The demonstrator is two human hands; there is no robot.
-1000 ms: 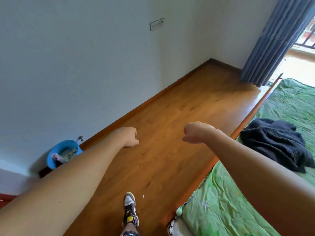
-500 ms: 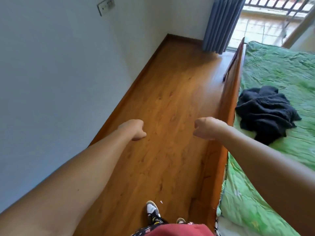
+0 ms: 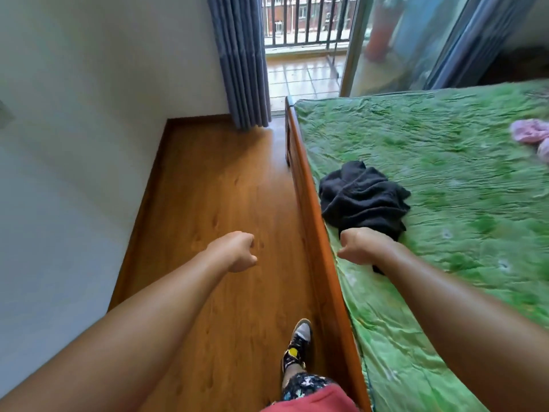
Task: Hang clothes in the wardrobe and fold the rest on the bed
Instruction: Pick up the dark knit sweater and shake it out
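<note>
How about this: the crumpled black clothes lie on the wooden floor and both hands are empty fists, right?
No. The head view shows the crumpled black clothes on the green bed cover, not the floor. The left hand and right hand are empty fists.

Left hand (image 3: 237, 251) fisted, empty, over wood floor (image 3: 208, 188). Right hand (image 3: 359, 246) fisted, empty, over bed (image 3: 445, 150) edge. Dark crumpled garment (image 3: 364, 197) on bed, 12 o'clock of right hand. Pink garment (image 3: 531, 132) at 2 o'clock, well apart.
</note>
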